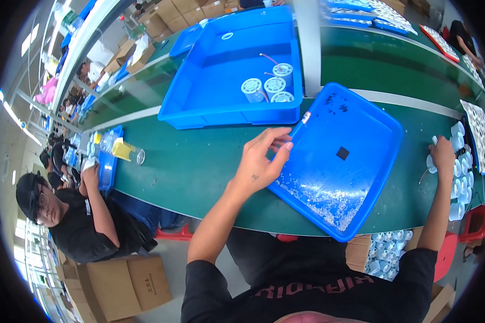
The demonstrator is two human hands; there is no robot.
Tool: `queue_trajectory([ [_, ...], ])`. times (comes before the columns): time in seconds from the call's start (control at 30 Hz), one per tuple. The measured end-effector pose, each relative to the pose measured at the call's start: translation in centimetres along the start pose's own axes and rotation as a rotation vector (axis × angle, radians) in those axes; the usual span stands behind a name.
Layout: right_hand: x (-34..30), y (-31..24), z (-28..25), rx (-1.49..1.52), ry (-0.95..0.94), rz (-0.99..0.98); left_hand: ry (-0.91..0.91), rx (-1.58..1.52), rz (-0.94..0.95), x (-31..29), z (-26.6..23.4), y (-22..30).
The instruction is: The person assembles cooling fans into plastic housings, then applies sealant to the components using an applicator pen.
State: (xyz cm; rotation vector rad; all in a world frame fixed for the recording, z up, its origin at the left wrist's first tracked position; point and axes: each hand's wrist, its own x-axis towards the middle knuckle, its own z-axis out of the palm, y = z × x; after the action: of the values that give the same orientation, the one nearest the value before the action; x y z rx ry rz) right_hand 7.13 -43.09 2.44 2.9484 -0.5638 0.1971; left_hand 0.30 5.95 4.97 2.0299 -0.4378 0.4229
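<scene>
My left hand hovers by the left rim of a shallow blue tray, its fingers loosely bent, thumb apart from them, and nothing visible held. Tiny whitish pieces are scattered along the tray's near end. A black square lies mid-tray, and small dark bits sit at its far end. Off to the right, my right hand closes on a white round cup-like part; its fingertips are partly hidden. Beside it stand several similar white parts, and a thin wire trails from one near the hand.
A deep blue bin at the back holds several white cylindrical parts with reddish wires. Bottles lie left on the green table, near a seated person. A box of white parts sits below the table edge. A metal post rises behind.
</scene>
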Motion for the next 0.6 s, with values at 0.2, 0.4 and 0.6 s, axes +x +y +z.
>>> queue_trajectory([
  [0.2,-5.2,-4.1,-4.0,-0.04,-0.055,-0.068,-0.079,-0.104,0.019,-0.6,0.9,1.0],
  [0.4,-8.6,-6.3,-8.8,0.204,0.0,-0.394,-0.202,-0.53,-0.252,0.6,2.6,-0.5],
  [0.6,-12.2,-23.0,-12.7,1.142,-0.176,-1.088,-0.355,-1.276,-0.284,2.0,2.4,-1.0],
])
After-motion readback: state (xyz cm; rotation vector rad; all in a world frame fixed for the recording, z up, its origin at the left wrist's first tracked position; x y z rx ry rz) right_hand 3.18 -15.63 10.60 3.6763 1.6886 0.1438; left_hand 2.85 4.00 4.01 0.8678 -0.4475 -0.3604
